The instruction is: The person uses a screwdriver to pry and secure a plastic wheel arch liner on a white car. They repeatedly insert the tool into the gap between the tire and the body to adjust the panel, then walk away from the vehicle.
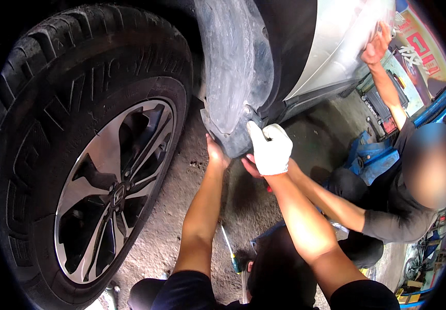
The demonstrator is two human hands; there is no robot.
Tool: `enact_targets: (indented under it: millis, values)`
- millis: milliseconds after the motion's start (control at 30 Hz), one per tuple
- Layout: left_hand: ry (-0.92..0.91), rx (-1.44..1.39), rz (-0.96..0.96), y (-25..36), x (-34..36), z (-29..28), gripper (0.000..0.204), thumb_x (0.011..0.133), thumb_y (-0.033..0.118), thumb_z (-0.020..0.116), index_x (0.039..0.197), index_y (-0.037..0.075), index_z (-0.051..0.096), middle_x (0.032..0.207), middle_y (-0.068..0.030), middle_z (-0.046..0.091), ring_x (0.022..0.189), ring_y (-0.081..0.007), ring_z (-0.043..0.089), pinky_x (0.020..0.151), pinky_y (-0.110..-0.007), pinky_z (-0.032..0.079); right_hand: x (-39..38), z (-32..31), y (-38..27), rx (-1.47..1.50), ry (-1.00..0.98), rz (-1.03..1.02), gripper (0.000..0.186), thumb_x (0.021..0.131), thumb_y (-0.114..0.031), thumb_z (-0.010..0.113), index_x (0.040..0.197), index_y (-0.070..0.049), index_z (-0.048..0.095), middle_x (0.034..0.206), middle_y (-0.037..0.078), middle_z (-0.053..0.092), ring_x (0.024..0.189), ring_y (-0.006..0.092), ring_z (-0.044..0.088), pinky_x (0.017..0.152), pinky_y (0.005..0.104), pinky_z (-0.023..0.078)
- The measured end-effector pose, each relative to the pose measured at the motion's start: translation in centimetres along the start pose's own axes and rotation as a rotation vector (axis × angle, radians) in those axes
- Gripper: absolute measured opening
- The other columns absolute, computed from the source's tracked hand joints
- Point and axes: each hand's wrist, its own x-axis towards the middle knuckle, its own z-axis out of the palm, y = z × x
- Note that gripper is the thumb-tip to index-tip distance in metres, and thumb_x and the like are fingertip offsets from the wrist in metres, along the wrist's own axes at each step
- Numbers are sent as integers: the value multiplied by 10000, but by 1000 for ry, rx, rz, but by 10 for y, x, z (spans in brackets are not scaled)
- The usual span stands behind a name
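A grey, scuffed plastic wheel arch liner [233,67] hangs down behind the wheel, its dark lower corner near the sill. My bare left hand [217,153] cups that lower corner from below and from the wheel side, with part of its fingers hidden behind the plastic. On the other side is my right hand [273,150] in a white glove. Its thumb presses on the liner's lower edge, just under a small round fastener [247,109], and the other fingers are curled in. A co-worker's hand [251,165] reaches in just below my glove.
A large wheel [114,196] with a black tyre fills the left side. A screwdriver [231,253] lies on the rough floor between my forearms. The co-worker crouches at right, the other hand [378,46] on the pale body panel [331,46]. Blue equipment [373,155] stands behind.
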Motion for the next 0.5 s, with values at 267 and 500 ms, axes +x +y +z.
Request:
enact_targets:
  millis: [267,500]
  values:
    - [6,50,-63,10,-20,19,730,996,580,118,1510,80,249,1545,-124,307,1408,-311,315,1163,-453,237,8,-10,-13,25,27,108,352,707,-197,810,556,-20,546,559,120,510,521,259,510,531,366,422]
    - [-41,31,-112,15,-13,2,743,993,585,117,1502,62,260,1532,-133,331,1396,-320,338,1162,-452,246,7,-8,-14,38,48,110,382,716,-189,818,576,1,519,566,91,492,512,182,474,521,326,406]
